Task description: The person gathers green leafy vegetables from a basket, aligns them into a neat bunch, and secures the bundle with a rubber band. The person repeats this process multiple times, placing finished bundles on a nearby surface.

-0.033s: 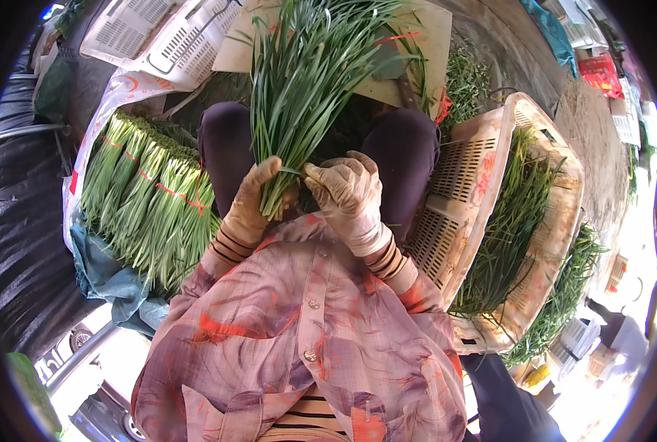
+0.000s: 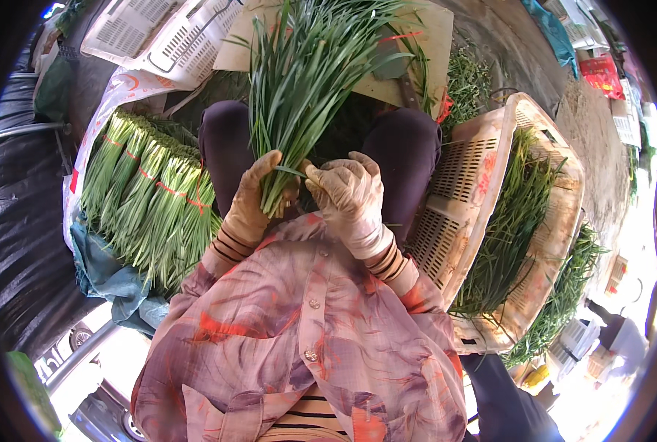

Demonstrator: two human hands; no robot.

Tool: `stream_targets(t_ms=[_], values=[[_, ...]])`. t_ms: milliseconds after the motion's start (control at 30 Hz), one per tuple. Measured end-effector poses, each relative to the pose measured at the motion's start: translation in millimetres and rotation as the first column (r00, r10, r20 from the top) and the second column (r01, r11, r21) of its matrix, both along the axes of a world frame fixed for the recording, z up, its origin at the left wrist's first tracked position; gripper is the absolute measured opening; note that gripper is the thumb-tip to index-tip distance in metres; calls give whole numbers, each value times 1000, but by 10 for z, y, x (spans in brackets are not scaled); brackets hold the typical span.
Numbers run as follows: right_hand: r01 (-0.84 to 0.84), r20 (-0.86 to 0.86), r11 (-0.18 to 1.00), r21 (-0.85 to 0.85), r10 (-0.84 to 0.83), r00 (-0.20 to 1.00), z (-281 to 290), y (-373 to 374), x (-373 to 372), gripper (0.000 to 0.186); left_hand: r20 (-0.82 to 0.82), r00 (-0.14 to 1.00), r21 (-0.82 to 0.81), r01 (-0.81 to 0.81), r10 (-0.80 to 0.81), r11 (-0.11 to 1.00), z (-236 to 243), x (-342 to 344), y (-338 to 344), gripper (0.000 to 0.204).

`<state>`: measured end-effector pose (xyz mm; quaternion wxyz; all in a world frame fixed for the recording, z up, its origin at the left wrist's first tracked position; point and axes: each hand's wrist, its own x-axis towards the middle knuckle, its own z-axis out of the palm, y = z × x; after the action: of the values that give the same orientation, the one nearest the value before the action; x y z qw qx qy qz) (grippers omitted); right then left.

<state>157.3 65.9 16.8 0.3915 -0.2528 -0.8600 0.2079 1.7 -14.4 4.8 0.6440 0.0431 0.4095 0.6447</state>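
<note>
A loose bunch of garlic chives [image 2: 299,96] fans out away from me between my knees, its cut ends toward my body. My left hand [image 2: 249,202], in a soiled pale glove, is closed round the bunch near those ends, thumb on top. Across the stems a single chive leaf [image 2: 290,171] runs sideways from under the left thumb. The gloved right hand [image 2: 349,195] pinches the far end of that leaf between thumb and forefinger, just right of the bunch. Its other fingers are curled in.
Several chive bundles [image 2: 152,173] tied with red bands stand packed at my left. On the right, a dirty plastic crate [image 2: 457,214] holds loose greens, with more greens beyond it. A pale board [image 2: 428,55] lies ahead under the bunch's tips; white crates [image 2: 188,44] stand far left.
The right hand has shifted very slightly, and the leaf between the hands shows a little more. The left hand keeps its grip on the bunch.
</note>
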Motion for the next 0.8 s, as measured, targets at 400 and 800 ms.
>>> stream_targets(t_ms=[400,800], values=[[-44,502,967,-250,168,848,-35,122,706,25,-102,994,-79,-35,27,996,-10,-250,114,23],[117,-195,971,-210,-159,968,299,639,-110,50,-370,927,22,65,-52,998,268,-8,82,33]])
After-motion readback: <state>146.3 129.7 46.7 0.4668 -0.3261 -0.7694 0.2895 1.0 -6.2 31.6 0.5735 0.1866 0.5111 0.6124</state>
